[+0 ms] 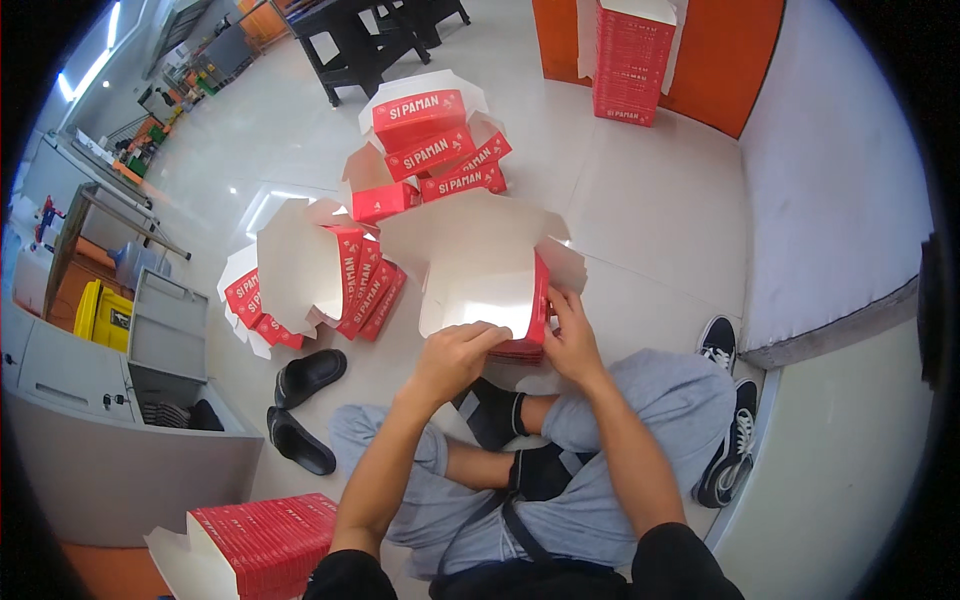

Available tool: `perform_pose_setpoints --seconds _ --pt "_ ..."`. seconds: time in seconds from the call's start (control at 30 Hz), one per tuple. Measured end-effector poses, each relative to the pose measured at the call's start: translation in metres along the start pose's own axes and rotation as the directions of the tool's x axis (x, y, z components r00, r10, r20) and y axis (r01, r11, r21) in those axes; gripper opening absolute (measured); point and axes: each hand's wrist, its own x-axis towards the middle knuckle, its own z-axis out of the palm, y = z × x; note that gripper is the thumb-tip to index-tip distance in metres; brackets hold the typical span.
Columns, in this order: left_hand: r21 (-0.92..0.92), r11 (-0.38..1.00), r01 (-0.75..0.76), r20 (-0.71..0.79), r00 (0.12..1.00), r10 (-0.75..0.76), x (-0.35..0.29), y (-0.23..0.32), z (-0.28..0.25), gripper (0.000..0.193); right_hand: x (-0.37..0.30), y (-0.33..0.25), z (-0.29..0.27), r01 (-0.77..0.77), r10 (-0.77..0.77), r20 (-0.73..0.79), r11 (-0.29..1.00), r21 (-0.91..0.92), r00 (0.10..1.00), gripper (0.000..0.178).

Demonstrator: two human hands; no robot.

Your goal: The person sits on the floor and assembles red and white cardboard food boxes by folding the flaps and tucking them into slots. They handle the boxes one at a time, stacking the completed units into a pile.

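Note:
A red paper food box (pixel 482 285) with a white inside stands before my crossed legs, its large lid flap raised on the far side. At its near left edge, the closed fingers of my left hand (pixel 455 360) grip the front wall. My right hand (pixel 570 338) pinches the right side, thumb and fingers round the red corner. More red cardboard shows beneath the box, partly hidden by my hands. Beyond it, several folded red boxes (pixel 428 155) are piled up with lids open. Another group of folded boxes (pixel 365 285) leans together at the left.
A stack of flat red cartons (pixel 265 535) lies near my left side, another (pixel 632 65) against the orange panel. Black slippers (pixel 300 440) sit left of my legs, black sneakers (pixel 728 440) right. A grey cabinet (pixel 70 385) stands left, a white wall right, a black stool (pixel 355 45) far off.

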Motion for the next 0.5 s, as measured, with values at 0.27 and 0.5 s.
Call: perform_pose_setpoints --seconds 0.27,0.5 --pt "-0.085 0.987 0.134 0.104 0.987 -0.125 0.004 -0.002 -0.005 0.021 0.000 0.011 0.002 -0.087 0.085 0.027 0.995 0.053 0.996 0.053" --pt "0.044 0.998 0.052 0.183 0.981 -0.059 0.031 0.036 -0.014 0.045 0.007 0.031 -0.010 -0.254 0.217 0.139 0.898 0.360 0.966 0.055"
